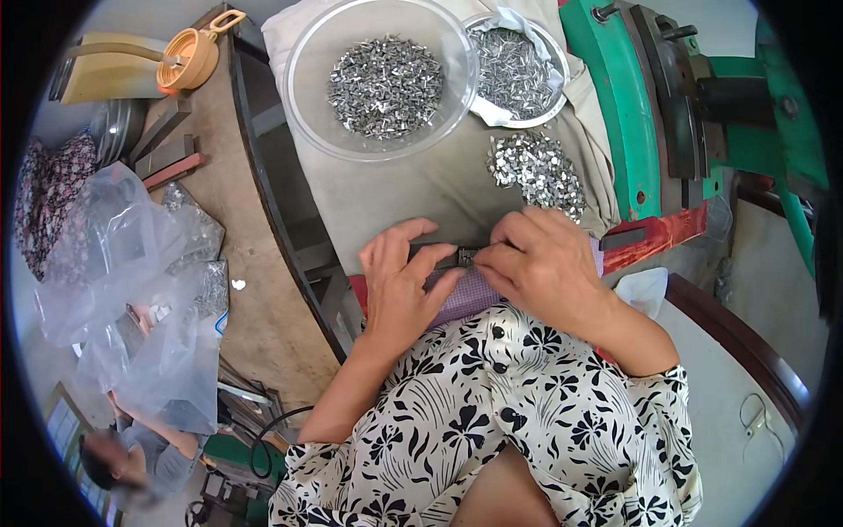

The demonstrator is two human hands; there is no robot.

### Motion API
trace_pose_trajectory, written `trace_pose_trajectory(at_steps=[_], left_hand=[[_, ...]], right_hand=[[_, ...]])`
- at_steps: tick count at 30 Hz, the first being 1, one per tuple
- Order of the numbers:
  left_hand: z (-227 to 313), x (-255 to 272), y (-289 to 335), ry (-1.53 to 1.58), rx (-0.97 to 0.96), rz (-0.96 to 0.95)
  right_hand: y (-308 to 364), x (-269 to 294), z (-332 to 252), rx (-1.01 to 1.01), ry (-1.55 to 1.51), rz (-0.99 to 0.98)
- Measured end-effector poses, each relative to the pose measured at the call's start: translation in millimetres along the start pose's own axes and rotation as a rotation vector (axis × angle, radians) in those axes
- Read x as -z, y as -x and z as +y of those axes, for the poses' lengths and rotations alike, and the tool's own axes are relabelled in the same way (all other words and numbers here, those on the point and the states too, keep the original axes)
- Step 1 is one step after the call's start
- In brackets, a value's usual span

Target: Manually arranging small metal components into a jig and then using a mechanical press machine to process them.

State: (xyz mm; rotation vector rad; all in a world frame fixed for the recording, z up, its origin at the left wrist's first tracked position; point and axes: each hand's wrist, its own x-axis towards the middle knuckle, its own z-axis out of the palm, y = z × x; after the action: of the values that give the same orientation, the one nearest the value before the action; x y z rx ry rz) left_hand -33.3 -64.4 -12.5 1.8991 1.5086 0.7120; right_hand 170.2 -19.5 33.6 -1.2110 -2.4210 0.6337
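In front of my body, a small dark metal block (467, 256) with a slotted light end sits between my two hands, on a purple checked cloth (470, 297). My left hand (399, 279) grips it from the left, fingers curled and thumb along the near side. The fingertips of my right hand (543, 268) are pinched together at the block's right end; whatever they hold is hidden. Just beyond the right hand is a loose pile of small shiny metal pieces (537, 171) on a grey-beige cloth (421, 189).
A clear round tub (307, 105) of small metal parts stands at the far side, beside a white bowl (559, 101) of thin metal pins. Green machinery (606, 105) rises at the right. Left are a wooden table (272, 342), plastic bags (132, 255) and another person (158, 457).
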Motion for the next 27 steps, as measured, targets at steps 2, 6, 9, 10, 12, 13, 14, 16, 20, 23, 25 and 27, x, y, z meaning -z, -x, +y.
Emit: trace_pose_trajectory(at_steps=[2, 6, 9, 10, 12, 13, 14, 16, 20, 23, 25, 27], left_hand=[[0, -1, 0, 0.006, 0.0, 0.007], [0, -2, 0, 0.004, 0.0, 0.013], [-1, -3, 0, 0.002, 0.001, 0.011], [-1, -3, 0, 0.003, 0.017, -0.002], [-1, -3, 0, 0.0, 0.0, 0.012], [-1, -3, 0, -0.005, 0.013, -0.002], [-1, -3, 1, -0.003, -0.002, 0.013], [0, -3, 0, -0.002, 0.018, -0.006], [1, -3, 0, -0.002, 0.024, 0.019], [2, -4, -2, -0.023, 0.018, 0.01], [3, -5, -3, -0.035, 0.033, 0.0], [3, -6, -2, -0.036, 0.022, 0.017]], right_hand=[[-4, -1, -3, 0.03, 0.12, -0.086], [-11, -5, -11, 0.038, 0.205, -0.12], [-13, -6, -16, 0.024, 0.253, -0.173], [-14, -7, -16, 0.025, 0.25, -0.177], [-18, -7, -13, 0.021, 0.248, -0.205], [-20, -7, -10, 0.02, 0.228, -0.213], [-21, -7, -6, 0.018, 0.222, -0.23], [-25, -4, 2, -0.039, 0.078, -0.267], [-15, 24, 22, -0.329, -0.37, -0.082], [-10, 29, 40, -0.572, -0.654, 0.053], [-6, 27, 50, -0.631, -0.746, 0.053], [-2, 25, 55, -0.69, -0.822, 0.039]])
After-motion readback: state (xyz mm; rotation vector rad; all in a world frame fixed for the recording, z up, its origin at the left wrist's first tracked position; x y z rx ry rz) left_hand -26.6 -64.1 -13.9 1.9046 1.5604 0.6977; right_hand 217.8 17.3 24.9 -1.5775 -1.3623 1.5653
